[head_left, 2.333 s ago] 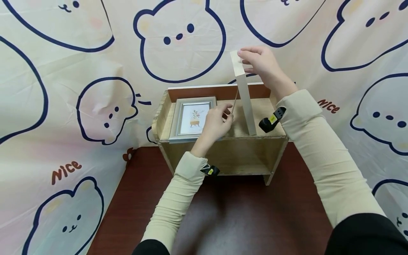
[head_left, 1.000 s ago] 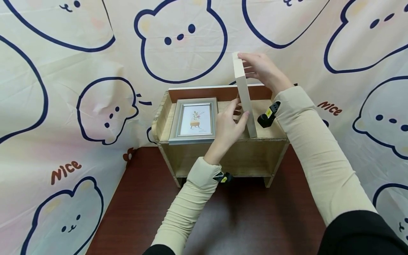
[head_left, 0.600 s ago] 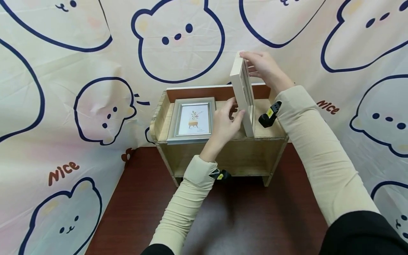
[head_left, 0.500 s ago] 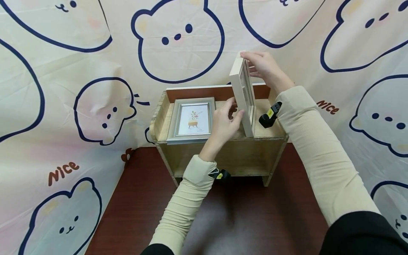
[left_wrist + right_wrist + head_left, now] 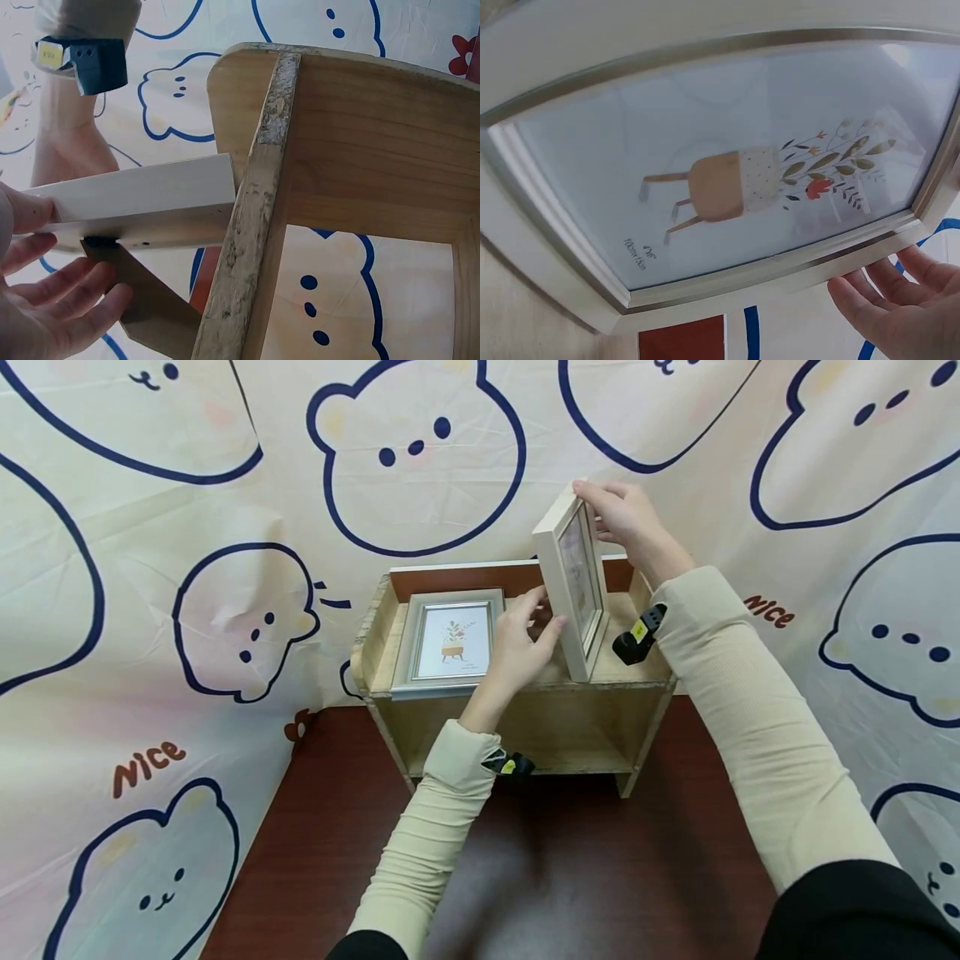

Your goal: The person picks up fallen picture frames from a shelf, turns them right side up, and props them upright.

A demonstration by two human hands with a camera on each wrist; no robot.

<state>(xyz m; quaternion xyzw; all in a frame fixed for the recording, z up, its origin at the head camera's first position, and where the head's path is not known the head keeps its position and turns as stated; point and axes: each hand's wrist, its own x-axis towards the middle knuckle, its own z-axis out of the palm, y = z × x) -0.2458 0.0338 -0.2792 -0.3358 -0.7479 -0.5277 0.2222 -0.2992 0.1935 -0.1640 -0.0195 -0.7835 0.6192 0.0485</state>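
Right hand (image 5: 626,518) grips the upper far corner of an upright picture frame (image 5: 577,577), fingertips along its edge. Left hand (image 5: 517,639) is at the frame's near side edge: thumb touching that edge, other fingers parted and loosely bent behind it, close to the brown stand (image 5: 142,307). Whether those fingers press on the stand cannot be told.

Frame position: above the wooden shelf (image 5: 585,727), right of the middle, standing on end and turned so that the glass faces right. Its lower end appears to meet the top board near the front edge; how much weight rests there is unclear. The right wrist view shows its print sideways: a brown planter on legs, leaves, one red flower, small lettering near the base. The stand juts from the back.

Second item: a flat picture frame (image 5: 455,643), silver-grey, face up on the top board to the left, similar plant print, just beside the left hand.

Surroundings: the shelf has raised sides and a lower compartment, and is set on a dark red-brown table (image 5: 570,877). Behind hangs a pale cloth (image 5: 225,510) with blue animal outlines. Both wrists, in cream sleeves (image 5: 765,718), carry black devices (image 5: 639,637) with yellow labels.
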